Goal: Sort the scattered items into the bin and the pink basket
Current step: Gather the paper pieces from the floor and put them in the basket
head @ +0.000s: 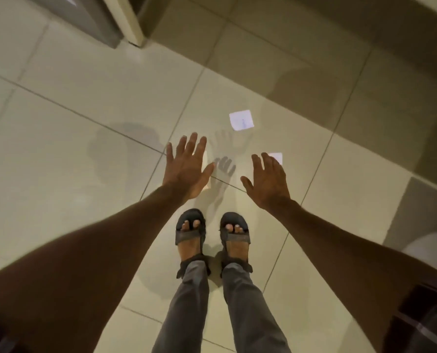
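Above tiled floor (59,138): left hand (187,169), right hand (265,182) spread, empty.

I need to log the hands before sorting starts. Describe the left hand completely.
The left hand is bare and open, palm facing down, its fingers straight and spread, thumb angled out toward the right hand. It hangs above the glossy tiled floor ahead of the sandalled feet, holding nothing. A pale strip shows at its right edge; what that is cannot be told. The bare forearm runs back to the lower left.
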